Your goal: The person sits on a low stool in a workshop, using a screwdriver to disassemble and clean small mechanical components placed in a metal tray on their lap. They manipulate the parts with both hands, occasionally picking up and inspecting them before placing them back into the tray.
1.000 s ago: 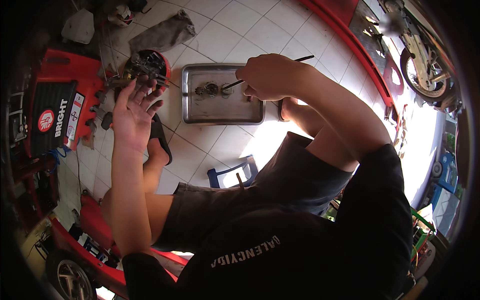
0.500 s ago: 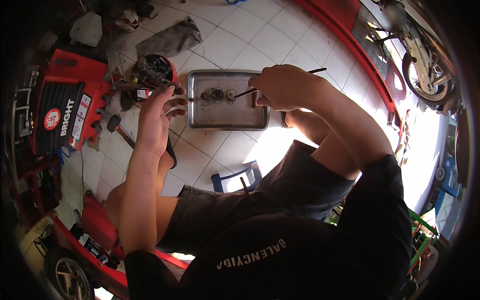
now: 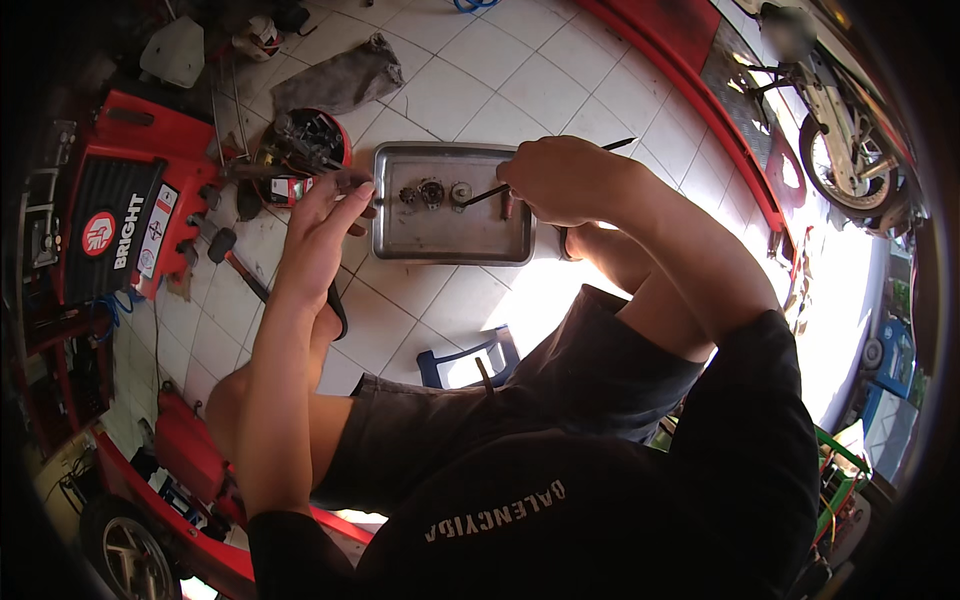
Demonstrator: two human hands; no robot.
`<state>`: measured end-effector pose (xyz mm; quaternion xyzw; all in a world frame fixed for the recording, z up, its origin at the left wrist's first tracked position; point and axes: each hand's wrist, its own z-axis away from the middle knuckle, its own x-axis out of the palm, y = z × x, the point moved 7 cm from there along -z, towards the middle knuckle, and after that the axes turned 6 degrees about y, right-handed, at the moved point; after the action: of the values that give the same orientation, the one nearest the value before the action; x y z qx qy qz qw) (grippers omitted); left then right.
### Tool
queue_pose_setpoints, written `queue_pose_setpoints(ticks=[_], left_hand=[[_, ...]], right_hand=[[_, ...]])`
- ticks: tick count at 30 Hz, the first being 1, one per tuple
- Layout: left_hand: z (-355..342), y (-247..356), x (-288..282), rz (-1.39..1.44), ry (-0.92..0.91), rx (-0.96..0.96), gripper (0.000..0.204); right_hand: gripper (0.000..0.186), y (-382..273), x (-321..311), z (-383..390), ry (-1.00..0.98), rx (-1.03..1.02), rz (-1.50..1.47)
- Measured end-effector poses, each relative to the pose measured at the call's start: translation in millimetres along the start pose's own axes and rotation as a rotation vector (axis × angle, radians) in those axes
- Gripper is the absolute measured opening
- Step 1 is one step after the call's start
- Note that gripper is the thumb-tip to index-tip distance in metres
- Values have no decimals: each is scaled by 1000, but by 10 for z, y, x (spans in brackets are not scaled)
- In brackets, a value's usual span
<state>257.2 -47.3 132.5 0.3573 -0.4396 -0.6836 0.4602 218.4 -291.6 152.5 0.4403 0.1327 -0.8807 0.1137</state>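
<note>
My right hand (image 3: 565, 180) is closed round a thin dark rod (image 3: 488, 195) above the right side of a shallow metal tray (image 3: 450, 262). The rod slants down to the left, its lower end beside a round metal part (image 3: 460, 193); its upper end sticks out behind the hand. Two more round parts lie to the left, a darker ring (image 3: 432, 192) and a small gear-like piece (image 3: 408, 195). Near the tray's right wall lies a reddish-brown piece (image 3: 507, 207). My left hand (image 3: 325, 215) is raised by the tray's left edge, thumb and fingers drawn together; anything between them is hidden.
Left of the tray stand a red basin of dark parts (image 3: 305, 135) and a hammer (image 3: 232, 258). Beyond lies a grey cloth (image 3: 340, 78). A red-and-black case (image 3: 110, 215) stands far left. A blue stool (image 3: 465, 360) is near my legs; a red frame (image 3: 690, 120) runs along the right.
My left hand has turned and its spread fingers have drawn in toward the thumb. My right hand and the rod have shifted slightly to the left and down.
</note>
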Motion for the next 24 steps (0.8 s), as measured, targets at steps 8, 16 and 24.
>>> queue_pose_setpoints(ticks=[8, 16, 24], left_hand=[[11, 16, 23, -75, -30, 8, 26], [141, 161, 45, -934, 34, 383, 38], [194, -51, 91, -1264, -174, 188, 50]], right_hand=[[28, -3, -11, 9, -14, -14, -25], [31, -10, 14, 30, -36, 13, -38], [33, -46, 37, 32, -8, -20, -48]])
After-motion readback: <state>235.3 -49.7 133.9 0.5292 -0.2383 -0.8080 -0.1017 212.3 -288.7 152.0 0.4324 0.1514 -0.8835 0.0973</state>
